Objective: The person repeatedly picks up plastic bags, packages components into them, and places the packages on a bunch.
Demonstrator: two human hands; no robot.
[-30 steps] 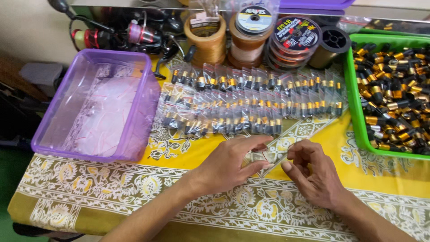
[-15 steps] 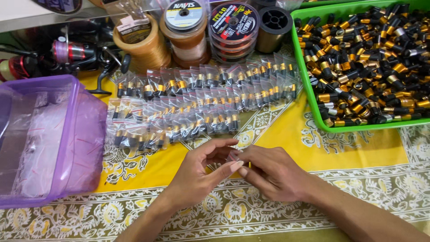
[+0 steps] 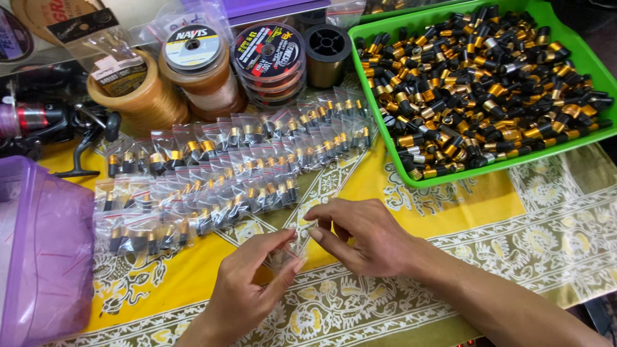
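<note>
My left hand [image 3: 247,286] and my right hand [image 3: 360,234] meet over the yellow patterned cloth [image 3: 488,212], both pinching one small clear plastic bag [image 3: 290,247] between thumbs and fingertips. What the bag holds is hidden by my fingers. Just beyond the hands lie rows of small clear bags [image 3: 218,173], each with a black and gold cylindrical part inside. To the upper right a green tray [image 3: 450,177] is heaped with several loose black, gold and silver parts [image 3: 482,83].
A purple translucent plastic box [image 3: 38,257] stands at the left edge. Spools of line [image 3: 193,61] and a dark spool [image 3: 326,45] sit at the back. A fishing reel [image 3: 45,122] lies at the far left.
The view has shifted right, so the purple box slid toward the left edge and the green tray came fully into sight. Both hands stay together on the small bag.
</note>
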